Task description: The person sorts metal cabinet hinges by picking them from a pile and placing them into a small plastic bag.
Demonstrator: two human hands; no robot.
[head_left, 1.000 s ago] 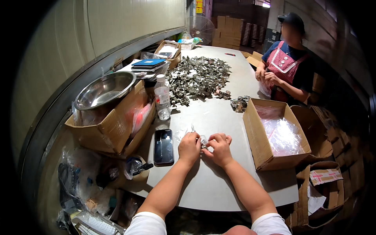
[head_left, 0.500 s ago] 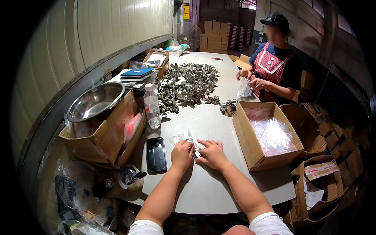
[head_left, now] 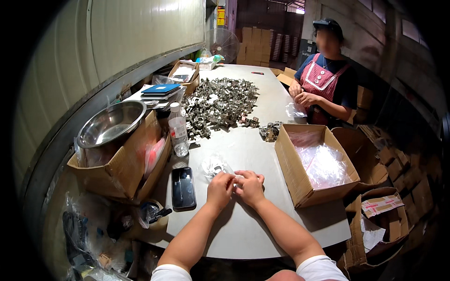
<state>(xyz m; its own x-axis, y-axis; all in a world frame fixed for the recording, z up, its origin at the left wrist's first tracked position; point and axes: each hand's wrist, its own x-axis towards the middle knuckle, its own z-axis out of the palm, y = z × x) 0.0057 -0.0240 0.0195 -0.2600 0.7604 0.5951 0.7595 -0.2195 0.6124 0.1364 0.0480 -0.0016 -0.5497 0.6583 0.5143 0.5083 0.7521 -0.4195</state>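
A clear plastic bag with a few shiny metal parts inside lies on the pale table, just beyond my fingers. My left hand pinches the near edge of the bag. Close beside it, my right hand has its fingers bent and pressed together on the same edge, thumb toward the left hand. The fingertips partly hide the strip of bag between them. A large heap of metal clips covers the table farther off, with a smaller cluster of clips to its right.
A phone and a plastic bottle stand left of my hands. A carton of clear bags is at right. Beyond it, a co-worker handles a clear bag. A steel bowl rests on a left-hand carton.
The bag's metal parts now lie flat beyond my hands, and my fingers have drawn together at its near edge. The co-worker's hands have come together above their bag.
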